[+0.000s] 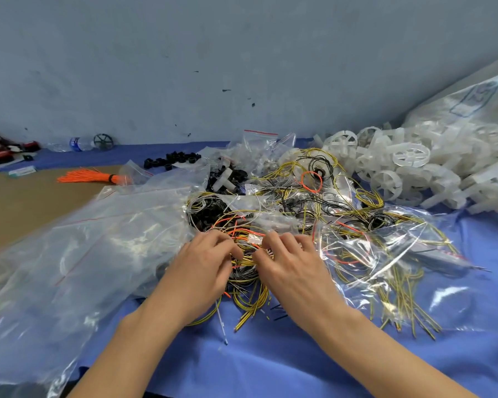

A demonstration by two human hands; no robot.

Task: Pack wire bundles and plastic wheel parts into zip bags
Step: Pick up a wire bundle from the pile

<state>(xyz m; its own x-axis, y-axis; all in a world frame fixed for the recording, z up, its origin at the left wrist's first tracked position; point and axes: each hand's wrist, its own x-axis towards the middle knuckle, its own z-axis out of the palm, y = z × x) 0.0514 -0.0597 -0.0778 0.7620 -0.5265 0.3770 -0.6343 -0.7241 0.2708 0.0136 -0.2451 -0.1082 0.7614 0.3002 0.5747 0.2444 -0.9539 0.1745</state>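
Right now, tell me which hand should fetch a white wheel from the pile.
Right hand, probably. The white wheel pile lies on its side, far right; the left hand would have to cross over. Both hands' fingers are in the wire bundle.

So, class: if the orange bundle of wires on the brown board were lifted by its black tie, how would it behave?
The orange bundle would probably droop, since its thin strands fan out loosely from the black tie. It looks light. Being tied, it should likely lift from the brown board as one piece.

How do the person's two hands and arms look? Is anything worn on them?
Both the left hand and the right hand are bare: no gloves, rings, watch or bracelet show. The forearms are uncovered too, with no sleeve as far as the picture reaches.
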